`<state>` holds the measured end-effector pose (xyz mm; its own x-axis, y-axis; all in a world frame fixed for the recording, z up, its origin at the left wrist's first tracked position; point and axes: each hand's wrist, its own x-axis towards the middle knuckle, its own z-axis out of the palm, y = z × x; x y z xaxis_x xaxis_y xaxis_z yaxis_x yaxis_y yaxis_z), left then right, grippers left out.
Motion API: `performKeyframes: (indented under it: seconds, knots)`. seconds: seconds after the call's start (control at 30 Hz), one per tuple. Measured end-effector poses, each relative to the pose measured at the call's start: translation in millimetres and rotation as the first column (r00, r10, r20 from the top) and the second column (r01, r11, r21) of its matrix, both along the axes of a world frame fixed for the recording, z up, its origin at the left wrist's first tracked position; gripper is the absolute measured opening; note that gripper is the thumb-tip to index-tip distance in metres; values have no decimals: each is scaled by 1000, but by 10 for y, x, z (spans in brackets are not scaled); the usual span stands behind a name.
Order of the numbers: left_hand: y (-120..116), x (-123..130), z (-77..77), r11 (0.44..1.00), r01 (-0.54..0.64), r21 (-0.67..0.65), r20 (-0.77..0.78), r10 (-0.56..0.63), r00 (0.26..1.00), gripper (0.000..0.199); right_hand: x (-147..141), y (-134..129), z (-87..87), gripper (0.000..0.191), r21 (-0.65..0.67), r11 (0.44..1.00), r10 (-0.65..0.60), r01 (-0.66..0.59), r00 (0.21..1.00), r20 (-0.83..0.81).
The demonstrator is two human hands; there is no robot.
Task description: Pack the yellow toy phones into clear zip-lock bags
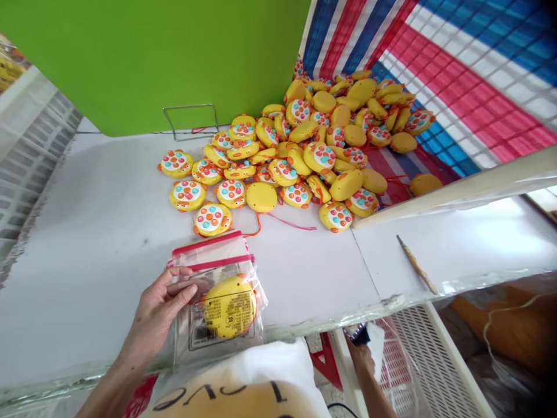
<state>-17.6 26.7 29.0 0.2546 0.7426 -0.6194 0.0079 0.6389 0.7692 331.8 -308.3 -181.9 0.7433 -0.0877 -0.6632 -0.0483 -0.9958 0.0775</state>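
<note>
My left hand (172, 299) pinches the left side of a clear plastic bag (215, 255) with a red zip strip, at the table's front edge. Inside the bag lies a yellow toy (230, 307), its plain back showing through printed text. My right hand (363, 357) is low, below the table edge, beside a white basket; its fingers close round something dark and shiny that I cannot make out. Beyond the bag, a large pile of yellow duck-like toys (261, 197) with coloured buttons spreads over the white table.
A green panel (174, 58) stands behind the table (108, 232). A wire stand (190, 107) is by the panel. Striped cloth and mesh (456, 81) rise at the right, with a wooden-handled tool (418, 266) nearer the front edge. A white perforated basket (435, 360) stands below.
</note>
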Motion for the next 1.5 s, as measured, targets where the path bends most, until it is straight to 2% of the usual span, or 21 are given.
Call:
performKeyframes:
  seconds: [0.1, 0.27, 0.53, 0.87, 1.5]
  knots:
    - [-10, 42, 31, 999, -44, -23, -10, 44, 999, 48, 24, 31, 0, 34, -49, 997, -56, 54, 998, -42]
    - [-21, 88, 80, 993, -107, -58, -21, 106, 994, 48, 52, 80, -13, 34, -37, 995, -95, 92, 992, -87]
    - [-1, 80, 58, 994, -91, -55, -83, 86, 993, 42, 57, 113, -31, 35, -68, 983, -177, 171, 980, -94]
    - [6, 66, 27, 997, -65, -53, -102, 59, 993, 45, 90, 126, -71, 33, -57, 983, -182, 176, 978, -101]
    - [1, 86, 51, 997, -69, -47, -89, 65, 994, 38, 55, 102, -59, 34, -29, 988, -156, 154, 985, -76]
